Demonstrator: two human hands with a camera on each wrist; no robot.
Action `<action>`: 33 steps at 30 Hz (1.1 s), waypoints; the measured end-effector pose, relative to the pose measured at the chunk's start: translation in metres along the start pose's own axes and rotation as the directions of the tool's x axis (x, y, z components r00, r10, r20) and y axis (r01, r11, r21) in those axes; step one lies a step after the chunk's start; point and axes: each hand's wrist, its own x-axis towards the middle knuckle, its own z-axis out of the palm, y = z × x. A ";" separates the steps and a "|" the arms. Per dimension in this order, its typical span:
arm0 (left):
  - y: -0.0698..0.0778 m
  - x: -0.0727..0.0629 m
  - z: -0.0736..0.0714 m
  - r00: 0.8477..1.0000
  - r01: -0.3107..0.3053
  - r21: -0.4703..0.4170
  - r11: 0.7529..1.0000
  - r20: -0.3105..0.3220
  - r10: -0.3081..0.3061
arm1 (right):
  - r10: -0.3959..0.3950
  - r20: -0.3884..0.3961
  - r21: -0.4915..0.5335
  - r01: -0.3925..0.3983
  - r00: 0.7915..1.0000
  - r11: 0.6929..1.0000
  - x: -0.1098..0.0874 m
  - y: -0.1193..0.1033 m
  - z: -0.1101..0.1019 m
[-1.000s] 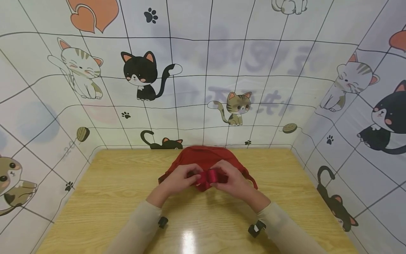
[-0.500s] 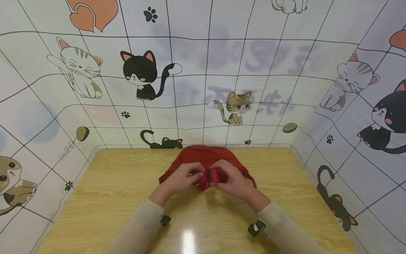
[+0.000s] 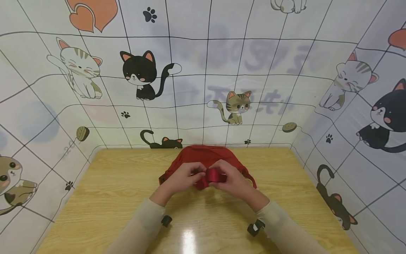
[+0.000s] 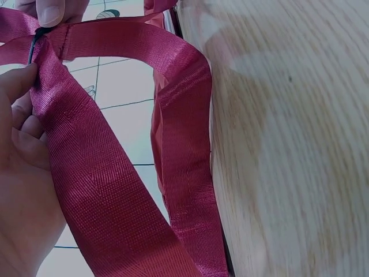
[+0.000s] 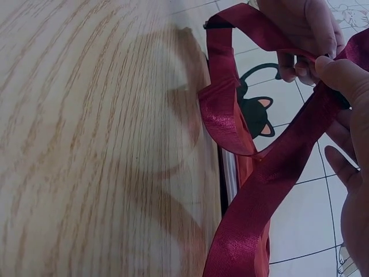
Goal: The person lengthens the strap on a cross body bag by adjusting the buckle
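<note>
A red bag [image 3: 206, 155] lies on the table, its dark red webbing strap [image 4: 109, 167] raised in front of it. My left hand [image 3: 181, 178] pinches the strap beside a small black buckle [image 4: 37, 41], thumb and fingertips close to it in the left wrist view. Opposite, my right hand [image 3: 233, 180] holds a folded loop of the webbing between thumb and fingers. Both hands nearly meet at the buckle, which the right hand's fingers partly hide in the right wrist view. Another black fitting [image 5: 219, 25] sits farther along the strap.
The light wooden table [image 3: 111, 197] backs onto a white cat-print wall covering [image 3: 196, 88], with more of it on both sides. A strap [image 3: 252, 181] trails from the bag's right side. Black wrist devices [image 3: 255, 227] hang under the sleeves.
My left hand has shifted slightly right, closer to the right hand. The strap loop between them has turned a little; the bag stays in place.
</note>
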 end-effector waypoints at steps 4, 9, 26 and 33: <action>0.001 -0.002 0.000 1.000 0.000 0.003 1.000 0.000 0.000 | -0.001 -0.002 0.000 0.001 1.000 1.000 0.001 -0.004 0.000; 0.002 -0.006 -0.001 1.000 0.004 -0.012 1.000 0.015 -0.004 | 0.010 0.012 0.026 -0.010 1.000 1.000 0.000 0.005 0.000; 0.006 -0.007 0.001 0.999 -0.026 0.165 0.986 -0.035 0.032 | 0.003 -0.041 0.051 -0.001 0.999 0.999 0.008 -0.016 -0.003; 0.003 -0.006 0.001 0.999 -0.025 0.165 0.986 -0.027 0.030 | -0.021 -0.096 0.086 0.030 0.995 0.996 0.012 -0.031 -0.004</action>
